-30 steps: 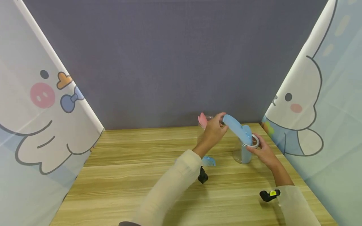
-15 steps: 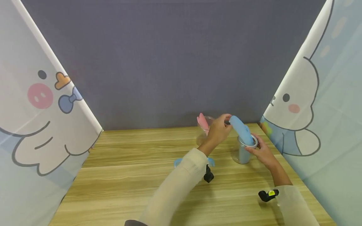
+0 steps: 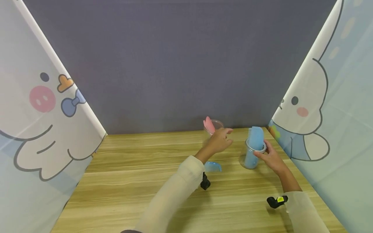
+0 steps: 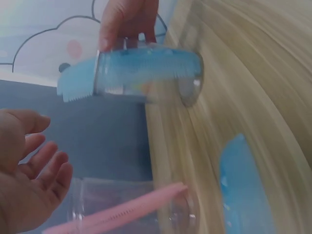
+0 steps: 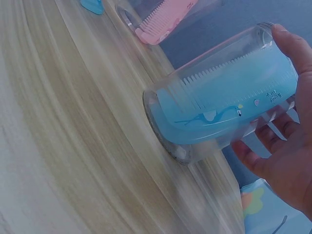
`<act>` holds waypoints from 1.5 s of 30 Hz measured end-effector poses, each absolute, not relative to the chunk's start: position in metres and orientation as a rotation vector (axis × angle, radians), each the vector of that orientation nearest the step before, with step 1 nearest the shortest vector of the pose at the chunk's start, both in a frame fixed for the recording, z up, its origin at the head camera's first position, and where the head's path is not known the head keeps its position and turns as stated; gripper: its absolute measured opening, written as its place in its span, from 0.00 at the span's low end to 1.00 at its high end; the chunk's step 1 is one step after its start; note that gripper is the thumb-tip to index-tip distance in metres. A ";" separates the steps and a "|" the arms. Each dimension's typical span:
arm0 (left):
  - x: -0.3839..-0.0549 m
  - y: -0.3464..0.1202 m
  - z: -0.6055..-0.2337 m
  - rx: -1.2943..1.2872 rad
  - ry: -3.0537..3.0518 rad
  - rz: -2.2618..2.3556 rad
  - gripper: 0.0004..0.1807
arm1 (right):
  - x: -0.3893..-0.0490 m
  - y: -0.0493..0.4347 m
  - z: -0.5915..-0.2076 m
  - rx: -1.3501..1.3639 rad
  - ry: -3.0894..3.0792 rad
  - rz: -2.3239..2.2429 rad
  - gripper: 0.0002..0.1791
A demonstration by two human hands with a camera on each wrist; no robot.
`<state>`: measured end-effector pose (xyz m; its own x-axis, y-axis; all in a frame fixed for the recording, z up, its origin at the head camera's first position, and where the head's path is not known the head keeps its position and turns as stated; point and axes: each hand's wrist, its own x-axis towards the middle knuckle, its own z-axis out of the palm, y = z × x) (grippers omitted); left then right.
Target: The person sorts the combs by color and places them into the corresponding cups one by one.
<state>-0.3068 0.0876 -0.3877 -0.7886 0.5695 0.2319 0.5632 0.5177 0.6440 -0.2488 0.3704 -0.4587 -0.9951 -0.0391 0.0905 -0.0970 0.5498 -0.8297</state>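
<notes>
My left hand point(image 3: 219, 141) holds nothing, its fingers loosely bent in the left wrist view, between two clear plastic cups. My right hand point(image 3: 272, 159) grips the right-hand cup point(image 5: 195, 155) near its rim, thumb and fingers around the wall. Blue combs point(image 3: 256, 137) stand overlapping in that cup, their upper ends above the rim and teeth showing at the left. A second clear cup point(image 4: 122, 187) stands behind my left hand, with a pink comb point(image 3: 208, 125) leaning in it. Another blue comb point(image 3: 212, 166) lies on the table, partly hidden by my left sleeve.
The wood-grain table point(image 3: 122, 187) ends at a dark grey backdrop point(image 3: 186, 64). Cartoon-printed curtains point(image 3: 43, 136) hang on both sides. Small black devices point(image 3: 205, 183) sit at both wrists.
The blue comb in my left hand has gone down into the right-hand cup and been let go. The left hand has drawn back to the left. My right hand stays on the cup.
</notes>
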 end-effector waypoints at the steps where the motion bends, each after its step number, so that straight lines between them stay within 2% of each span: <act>1: -0.308 0.085 -0.391 1.028 2.718 1.138 0.26 | -0.249 0.371 -0.459 0.119 -2.712 1.462 0.48; 16: -0.306 0.047 -0.420 1.078 2.711 0.951 0.26 | -0.248 0.370 -0.458 0.084 -2.724 1.453 0.48; 23: -0.305 0.028 -0.438 1.095 2.711 0.920 0.20 | -0.249 0.372 -0.460 0.092 -2.716 1.471 0.49; 31: -0.299 -0.002 -0.453 0.881 2.718 0.853 0.25 | -0.248 0.370 -0.458 0.102 -2.692 1.482 0.48; 45: -0.285 -0.054 -0.476 0.657 2.757 0.642 0.36 | -0.250 0.371 -0.462 0.104 -2.710 1.468 0.48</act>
